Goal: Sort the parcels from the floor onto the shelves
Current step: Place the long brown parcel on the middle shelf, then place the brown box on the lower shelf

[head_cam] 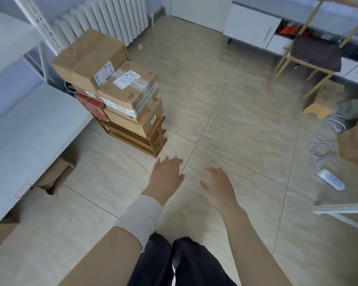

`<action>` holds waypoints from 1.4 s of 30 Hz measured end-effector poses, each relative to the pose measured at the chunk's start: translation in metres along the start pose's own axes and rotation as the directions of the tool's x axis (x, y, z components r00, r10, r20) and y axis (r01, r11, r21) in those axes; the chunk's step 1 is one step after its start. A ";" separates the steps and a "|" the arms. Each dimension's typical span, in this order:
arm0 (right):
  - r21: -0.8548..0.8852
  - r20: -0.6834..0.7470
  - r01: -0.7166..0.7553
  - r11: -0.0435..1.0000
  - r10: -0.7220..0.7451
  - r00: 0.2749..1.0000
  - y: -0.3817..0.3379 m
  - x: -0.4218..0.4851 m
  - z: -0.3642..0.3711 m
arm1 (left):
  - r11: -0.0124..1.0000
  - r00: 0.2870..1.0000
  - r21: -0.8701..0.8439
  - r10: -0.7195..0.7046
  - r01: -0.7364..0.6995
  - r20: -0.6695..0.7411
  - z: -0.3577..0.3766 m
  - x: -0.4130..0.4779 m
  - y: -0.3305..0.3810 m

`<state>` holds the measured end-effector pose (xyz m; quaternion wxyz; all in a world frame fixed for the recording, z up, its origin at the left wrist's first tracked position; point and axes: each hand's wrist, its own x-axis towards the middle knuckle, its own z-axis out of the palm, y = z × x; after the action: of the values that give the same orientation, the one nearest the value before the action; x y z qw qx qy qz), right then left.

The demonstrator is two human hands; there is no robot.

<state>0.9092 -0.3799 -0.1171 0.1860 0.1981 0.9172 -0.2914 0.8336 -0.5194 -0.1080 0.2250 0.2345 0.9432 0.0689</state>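
Observation:
A stack of brown cardboard parcels stands on the floor at the left, on low wooden stools (151, 139). The big box (87, 58) sits on top at the back, a labelled taped box (128, 89) lies in front of it, another brown box (136, 122) is underneath, and a red box (91, 106) shows at the left. My left hand (166, 176) and my right hand (217, 186) reach forward over the tiled floor, fingers spread, holding nothing, short of the stack. The white shelf board (29, 129) runs along the left edge.
A radiator (112, 19) stands behind the stack. A wooden chair (312, 52) and white cabinets are at the back right. Cables, a power strip (331, 179) and an open carton (355, 141) lie at the right. Cardboard (56, 176) sits under the shelf board. A metal rail (341, 209) is at right.

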 end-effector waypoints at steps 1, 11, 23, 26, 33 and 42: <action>-0.027 0.029 0.032 0.999 -0.031 0.999 -0.015 0.012 0.004 | 0.999 0.999 -0.024 -0.042 0.042 0.006 -0.002 0.001 -0.016; -0.200 0.126 0.199 0.959 -0.177 0.976 -0.188 0.118 0.048 | 0.960 0.969 -0.156 -0.241 0.232 -0.045 -0.058 0.025 -0.191; -0.143 0.146 0.137 0.980 -0.116 0.982 -0.285 0.198 0.071 | 0.941 0.973 -0.265 -0.227 0.211 -0.034 -0.101 0.096 -0.300; -0.082 0.145 0.101 0.992 -0.088 0.985 -0.292 0.223 0.068 | 0.936 0.977 -0.293 -0.211 0.193 -0.030 -0.114 0.124 -0.312; 0.133 0.138 -0.005 0.991 -0.014 0.990 -0.310 0.301 0.047 | 0.932 0.979 -0.307 -0.202 0.195 0.010 -0.147 0.195 -0.338; 0.455 0.111 -0.283 0.845 0.261 0.959 -0.307 0.375 0.027 | 0.861 0.962 -0.430 -0.247 0.274 0.119 -0.169 0.284 -0.355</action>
<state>0.4511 -0.5318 -0.1671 0.1929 0.3580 0.7784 -0.4783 0.3864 -0.7014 -0.1532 0.3077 0.0497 0.9186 0.2431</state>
